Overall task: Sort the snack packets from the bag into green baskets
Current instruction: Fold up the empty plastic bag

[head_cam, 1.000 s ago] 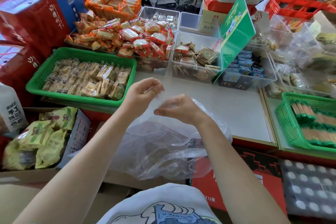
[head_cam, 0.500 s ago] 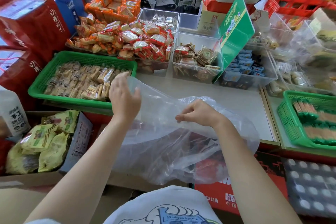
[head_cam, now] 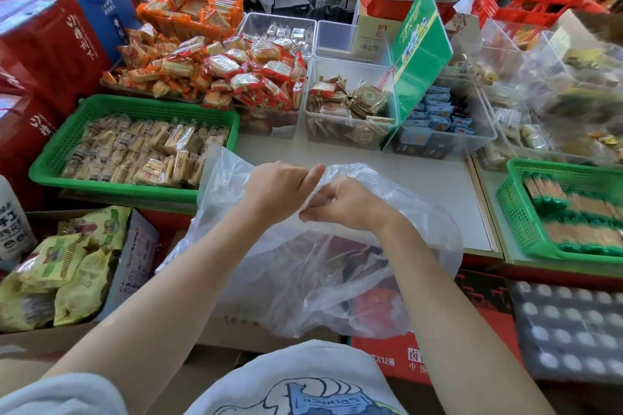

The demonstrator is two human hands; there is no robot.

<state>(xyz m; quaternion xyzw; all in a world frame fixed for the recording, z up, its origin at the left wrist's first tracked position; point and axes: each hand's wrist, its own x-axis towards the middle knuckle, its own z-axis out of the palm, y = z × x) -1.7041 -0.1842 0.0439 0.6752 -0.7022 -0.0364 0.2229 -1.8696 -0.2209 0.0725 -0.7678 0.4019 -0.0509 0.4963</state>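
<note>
A clear plastic bag (head_cam: pixel 303 273) hangs crumpled over the counter's front edge, and I see no packets inside it. My left hand (head_cam: pixel 276 189) and my right hand (head_cam: pixel 344 202) meet at its top, both with fingers curled, pinching the film. A green basket (head_cam: pixel 50 162) at the left is filled with several pale biscuit packets (head_cam: pixel 145 152). A second green basket (head_cam: pixel 519 212) at the right holds rows of green-and-tan stick packets (head_cam: pixel 580 212).
Red and orange snack packets (head_cam: pixel 215 67) are heaped behind the left basket. Clear bins (head_cam: pixel 347 101) of sweets and a green sign (head_cam: pixel 418 54) stand at the back. Yellow-green bags (head_cam: pixel 57 273) fill a box at lower left. Bare counter (head_cam: pixel 421 178) lies beyond the bag.
My left hand has swung right from the bag's left edge to meet my right hand, gathering the film at the top. The bag has billowed out wider than one second ago.
</note>
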